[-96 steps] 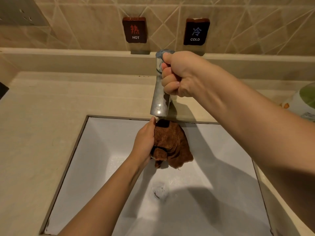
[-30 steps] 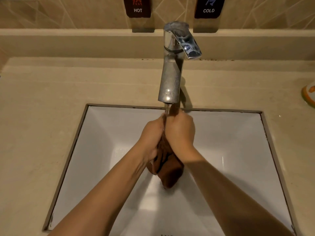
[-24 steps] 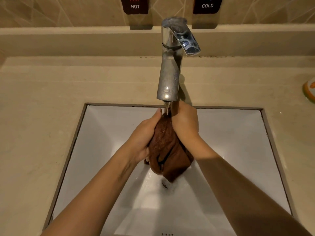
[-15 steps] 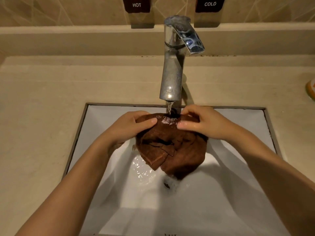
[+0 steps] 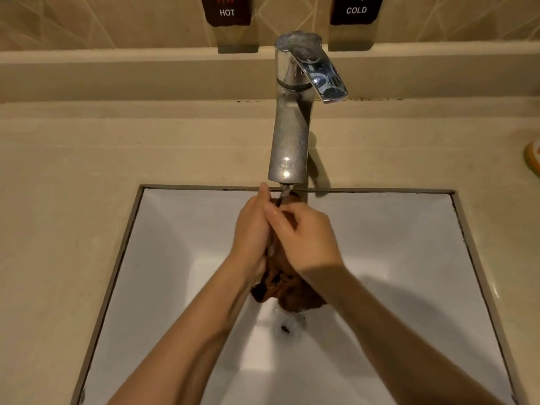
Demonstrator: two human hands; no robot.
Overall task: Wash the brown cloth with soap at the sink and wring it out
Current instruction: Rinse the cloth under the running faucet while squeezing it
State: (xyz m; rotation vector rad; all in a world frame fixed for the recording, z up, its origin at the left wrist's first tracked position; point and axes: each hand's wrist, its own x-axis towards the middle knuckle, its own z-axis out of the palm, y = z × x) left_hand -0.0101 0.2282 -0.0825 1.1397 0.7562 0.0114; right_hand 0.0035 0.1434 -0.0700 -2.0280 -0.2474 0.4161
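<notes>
Brown cloth [image 5: 292, 293]: bunched and wet, pressed between the 2 hands over the white sink [image 5: 409, 244], directly under the faucet spout. Its lower end hangs out below the palms, dark and crumpled, just above the drain [image 5: 287, 327]; a small part shows at the top between the fingertips, where the water stream [image 5: 285, 196] lands. Left hand [image 5: 252, 232]: fingers curled closed around the left side of the cloth, thumb tip up near the spout. Right hand [image 5: 306, 239]: fingers bent over the cloth's right side and front, gripping it, touching the left hand along the knuckles. Water and foam visible around the drain. Chrome faucet [image 5: 289, 135] stands on the beige counter [image 5: 73, 200] behind the basin, lever angled toward the right. On the tiled wall above: 2 dark labels, "HOT" [image 5: 227, 11] at left and "COLD" [image 5: 356, 9] at right. An orange-and-white object [image 5: 533, 157] sits at the right edge of the counter, mostly cut off.
</notes>
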